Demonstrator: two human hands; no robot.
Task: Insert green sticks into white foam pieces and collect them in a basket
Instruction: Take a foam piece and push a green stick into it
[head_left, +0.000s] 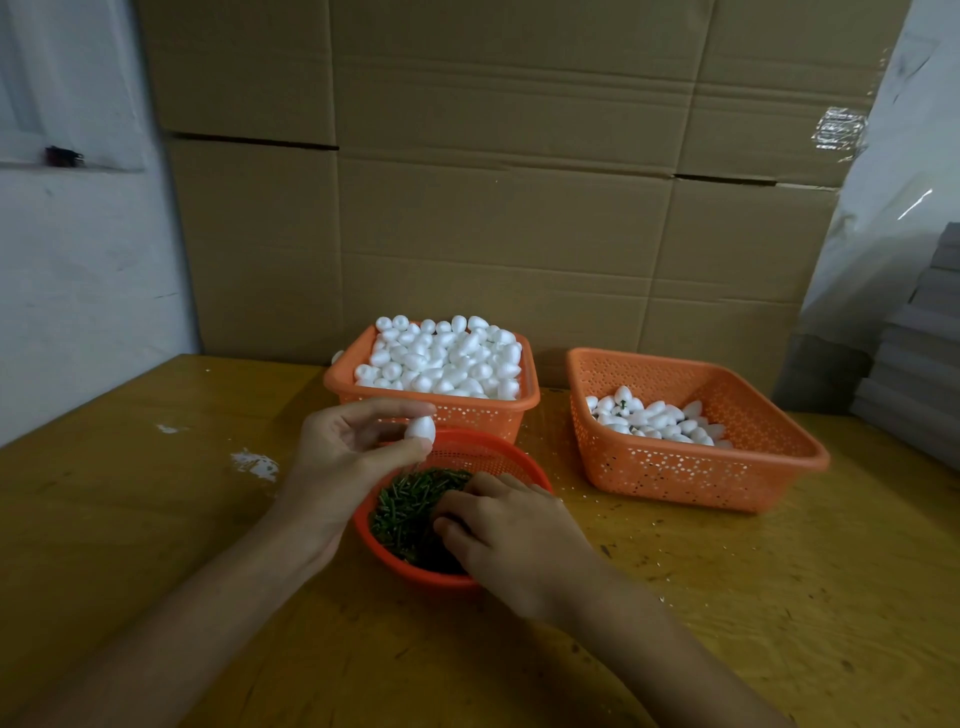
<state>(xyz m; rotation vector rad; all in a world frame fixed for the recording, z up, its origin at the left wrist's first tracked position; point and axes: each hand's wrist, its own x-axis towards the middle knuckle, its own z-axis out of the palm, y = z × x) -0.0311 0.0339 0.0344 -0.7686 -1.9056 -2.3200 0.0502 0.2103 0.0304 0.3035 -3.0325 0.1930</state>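
As L hand (332, 460) pinches foam (421, 429), R hand (519, 535) in sticks (405, 506)

Bare left grip (340, 460), bare right grip (517, 543)

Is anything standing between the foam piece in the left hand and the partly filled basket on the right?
Nothing visible does. The foam piece, pinched by the left hand, has only bare table between it and the collecting basket; the right hand sits lower, in the green sticks.
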